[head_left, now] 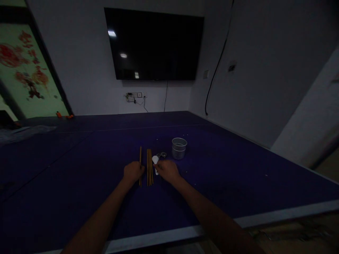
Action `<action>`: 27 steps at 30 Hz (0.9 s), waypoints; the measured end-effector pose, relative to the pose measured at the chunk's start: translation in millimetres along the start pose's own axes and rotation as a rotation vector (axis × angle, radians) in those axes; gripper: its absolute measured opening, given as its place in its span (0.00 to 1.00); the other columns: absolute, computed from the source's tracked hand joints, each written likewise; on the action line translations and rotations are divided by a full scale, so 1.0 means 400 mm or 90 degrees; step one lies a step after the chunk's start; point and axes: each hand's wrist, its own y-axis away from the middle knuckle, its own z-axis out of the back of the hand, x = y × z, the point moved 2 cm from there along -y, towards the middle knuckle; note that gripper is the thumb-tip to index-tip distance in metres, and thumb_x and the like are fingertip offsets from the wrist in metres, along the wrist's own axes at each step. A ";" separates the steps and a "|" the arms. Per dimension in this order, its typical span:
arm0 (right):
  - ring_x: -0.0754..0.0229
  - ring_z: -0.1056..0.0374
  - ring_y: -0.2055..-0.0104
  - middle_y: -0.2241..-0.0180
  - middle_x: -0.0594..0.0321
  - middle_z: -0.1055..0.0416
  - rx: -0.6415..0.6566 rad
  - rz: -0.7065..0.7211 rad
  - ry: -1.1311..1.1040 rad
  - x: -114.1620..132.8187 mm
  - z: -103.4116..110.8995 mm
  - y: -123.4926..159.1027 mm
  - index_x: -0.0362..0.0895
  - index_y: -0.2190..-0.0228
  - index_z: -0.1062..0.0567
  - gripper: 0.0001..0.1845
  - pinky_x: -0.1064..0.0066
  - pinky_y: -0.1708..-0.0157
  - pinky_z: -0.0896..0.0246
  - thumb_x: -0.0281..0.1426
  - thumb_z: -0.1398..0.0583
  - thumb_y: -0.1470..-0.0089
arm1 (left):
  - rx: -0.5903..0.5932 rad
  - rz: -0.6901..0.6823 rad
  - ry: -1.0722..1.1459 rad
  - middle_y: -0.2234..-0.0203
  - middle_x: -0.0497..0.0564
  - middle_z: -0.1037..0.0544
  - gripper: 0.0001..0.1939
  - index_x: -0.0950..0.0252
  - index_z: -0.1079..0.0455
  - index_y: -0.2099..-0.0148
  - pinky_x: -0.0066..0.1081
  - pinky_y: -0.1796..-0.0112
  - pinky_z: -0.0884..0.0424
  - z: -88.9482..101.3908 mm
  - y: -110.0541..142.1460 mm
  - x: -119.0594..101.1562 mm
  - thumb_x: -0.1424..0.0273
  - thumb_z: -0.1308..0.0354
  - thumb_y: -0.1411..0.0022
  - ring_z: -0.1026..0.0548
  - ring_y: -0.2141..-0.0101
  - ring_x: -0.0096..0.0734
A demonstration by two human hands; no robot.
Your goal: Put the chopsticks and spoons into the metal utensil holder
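Observation:
My left hand (134,171) is closed around a pair of slim brown wooden chopsticks (140,154), which lie lengthwise on the purple tabletop. Just to the right, several more chopsticks (149,169) lie side by side in a bundle. My right hand (167,170) pinches a small white spoon (155,159) at its middle, with the bowl end pointing away from me. Behind those fingers the grey handle loops of scissors (163,155) show; their blades are hidden. A round silver metal cup (179,149) stands upright beyond my right hand.
The purple tabletop (225,169) has a pale front edge. Crumpled clear plastic (25,132) lies at the far left, with small orange items (63,115) beyond it. A dark television (156,44) hangs on the wall, and a black cable (218,63) runs down at the right.

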 end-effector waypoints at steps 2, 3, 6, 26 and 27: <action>0.60 0.30 0.62 0.65 0.60 0.25 -0.030 -0.015 -0.023 -0.001 0.004 0.000 0.49 0.62 0.25 0.19 0.76 0.68 0.44 0.42 0.53 0.41 | -0.047 0.002 0.000 0.66 0.58 0.23 0.20 0.66 0.28 0.63 0.31 0.65 0.33 0.016 0.006 -0.001 0.62 0.58 0.41 0.25 0.63 0.40; 0.61 0.30 0.62 0.64 0.61 0.25 -0.052 -0.021 -0.041 -0.001 0.007 0.001 0.49 0.60 0.26 0.19 0.76 0.68 0.44 0.42 0.53 0.41 | -0.082 -0.003 -0.003 0.68 0.58 0.23 0.20 0.65 0.29 0.62 0.32 0.66 0.33 0.025 0.010 -0.002 0.62 0.59 0.40 0.25 0.64 0.40; 0.63 0.31 0.65 0.66 0.62 0.25 -0.126 -0.016 -0.133 0.001 0.018 0.008 0.49 0.54 0.29 0.21 0.77 0.68 0.45 0.43 0.54 0.40 | -0.194 -0.084 -0.022 0.72 0.58 0.24 0.20 0.65 0.30 0.61 0.32 0.66 0.34 0.043 0.027 -0.013 0.63 0.61 0.39 0.25 0.67 0.38; 0.66 0.44 0.80 0.80 0.67 0.41 -0.525 -0.141 -0.735 -0.050 0.063 0.021 0.43 0.70 0.34 0.24 0.76 0.80 0.48 0.48 0.58 0.43 | -0.464 -0.391 -0.029 0.79 0.53 0.26 0.15 0.65 0.31 0.68 0.29 0.71 0.38 0.023 0.066 -0.043 0.64 0.56 0.38 0.29 0.75 0.29; 0.66 0.44 0.80 0.79 0.67 0.41 -0.607 -0.163 -0.734 -0.069 0.074 0.027 0.43 0.69 0.34 0.24 0.75 0.80 0.48 0.48 0.58 0.44 | -0.498 -0.385 -0.028 0.79 0.52 0.26 0.14 0.65 0.31 0.68 0.29 0.72 0.38 0.021 0.064 -0.041 0.65 0.55 0.38 0.29 0.76 0.29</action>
